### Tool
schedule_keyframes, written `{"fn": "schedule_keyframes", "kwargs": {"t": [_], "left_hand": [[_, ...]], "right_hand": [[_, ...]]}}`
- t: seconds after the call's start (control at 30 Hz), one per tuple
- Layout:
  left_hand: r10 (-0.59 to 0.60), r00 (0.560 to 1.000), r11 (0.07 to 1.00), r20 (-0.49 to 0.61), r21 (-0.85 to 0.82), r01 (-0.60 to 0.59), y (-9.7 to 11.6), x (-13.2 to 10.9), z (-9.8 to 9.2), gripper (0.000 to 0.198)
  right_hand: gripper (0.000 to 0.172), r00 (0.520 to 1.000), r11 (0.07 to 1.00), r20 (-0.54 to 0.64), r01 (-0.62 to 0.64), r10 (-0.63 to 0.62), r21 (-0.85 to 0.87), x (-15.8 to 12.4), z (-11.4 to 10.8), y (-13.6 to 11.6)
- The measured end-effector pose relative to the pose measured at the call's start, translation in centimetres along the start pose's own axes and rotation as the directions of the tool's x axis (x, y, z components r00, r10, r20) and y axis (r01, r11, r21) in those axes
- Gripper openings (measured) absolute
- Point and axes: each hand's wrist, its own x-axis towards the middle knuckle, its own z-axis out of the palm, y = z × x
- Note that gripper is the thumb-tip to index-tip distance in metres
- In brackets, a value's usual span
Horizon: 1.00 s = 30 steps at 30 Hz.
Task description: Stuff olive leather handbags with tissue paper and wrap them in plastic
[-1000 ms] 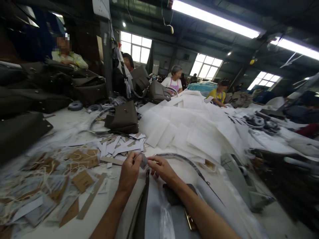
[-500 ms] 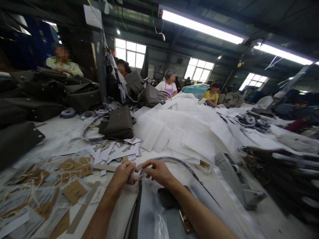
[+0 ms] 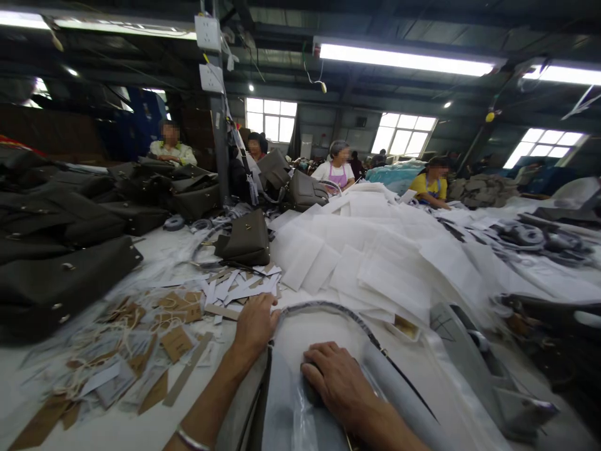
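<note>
A grey bag (image 3: 284, 388) lies in front of me, with clear plastic over part of it. Its wrapped handle (image 3: 328, 305) arches away from me. At the left end of that handle is my left hand (image 3: 253, 329), its fingers curled and partly hidden against the wrapping. My right hand (image 3: 335, 379) rests palm down on the bag, fingers stretched over a dark piece (image 3: 310, 393) that it mostly covers. A thin black strap (image 3: 413, 388) runs from the handle's right end.
Brown tags with white strings (image 3: 176, 343) and pale strips (image 3: 237, 288) lie left. White sheets (image 3: 347, 232) are heaped ahead. Dark bags (image 3: 70, 269) are piled at left, with another bag (image 3: 246, 238) beyond the strips. A grey device (image 3: 488, 369) stands right. Several people work farther back.
My hands have moved apart. The right hand came back toward me, down onto the bag, and its fingers spread out; the left stays by the handle's left end. The view has turned left.
</note>
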Motion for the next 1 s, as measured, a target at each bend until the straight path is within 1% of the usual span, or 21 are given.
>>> {"fn": "schedule_keyframes", "kwargs": {"t": [0.07,0.17,0.27,0.33,0.4,0.43,0.5,0.57,0.67,0.73,0.8,0.83,0.93,1.0], "left_hand": [[0.083,0.995,0.996,0.061,0.032,-0.085,1.3,0.7,0.7,0.027],[0.121,0.982,0.989,0.148,0.066,-0.132,1.9,1.4,2.2,0.035],[0.09,0.983,0.991,0.159,0.087,-0.104,1.2,1.2,3.3,0.041],[0.067,0.988,0.993,0.14,0.088,-0.079,0.6,0.9,3.7,0.042],[0.071,0.988,0.994,0.136,0.075,-0.082,0.3,0.6,3.8,0.041],[0.083,0.986,0.993,0.141,0.066,-0.093,0.2,0.6,3.8,0.043],[0.108,0.983,0.992,0.152,0.045,-0.116,0.2,0.6,3.8,0.048],[0.12,0.981,0.992,0.156,0.023,-0.125,0.3,0.6,3.8,0.048],[0.122,0.98,0.992,0.159,-0.009,-0.122,0.4,0.7,4.0,0.039],[0.117,0.978,0.993,0.172,-0.023,-0.115,0.4,0.7,4.1,0.034],[0.094,0.977,0.996,0.189,-0.029,-0.09,0.4,0.7,4.2,0.032],[0.078,0.977,0.997,0.197,-0.031,-0.073,0.4,0.8,4.2,0.033],[0.052,0.975,0.998,0.216,-0.037,-0.044,0.3,1.0,4.3,0.037],[0.058,0.971,0.998,0.234,-0.043,-0.049,0.3,1.1,4.4,0.039]], "right_hand": [[0.027,1.0,1.0,-0.017,0.01,-0.01,-0.017,0.1,0.6,0.5],[0.029,1.0,0.999,-0.025,0.003,-0.004,-0.033,0.2,0.9,0.9],[0.026,1.0,0.998,-0.014,-0.015,0.014,-0.064,0.0,1.5,1.3],[0.027,1.0,0.996,0.017,-0.024,0.025,-0.09,0.0,2.0,1.6],[0.027,0.998,0.995,0.057,-0.036,0.042,-0.096,0.0,2.1,2.1],[0.026,0.995,0.996,0.085,-0.037,0.044,-0.079,0.1,1.9,2.4],[0.027,0.993,1.0,0.12,-0.023,0.022,0.004,0.6,0.7,3.2],[0.03,0.996,0.995,0.09,-0.014,0.005,0.099,1.5,-1.2,3.9],[0.029,1.0,0.988,-0.008,-0.014,0.015,0.153,4.3,-4.0,3.9],[0.026,0.999,0.978,0.012,0.029,-0.032,0.204,7.1,-4.7,3.2],[0.023,0.995,0.965,0.042,0.073,-0.087,0.251,10.5,-4.2,2.0],[0.021,0.994,0.966,0.044,0.089,-0.103,0.241,12.2,-3.6,1.3],[0.02,0.993,0.988,0.007,0.117,-0.118,0.1,17.1,-1.5,-0.7],[0.022,0.991,0.991,0.014,0.134,-0.134,0.02,19.6,-0.2,-1.7]]}}
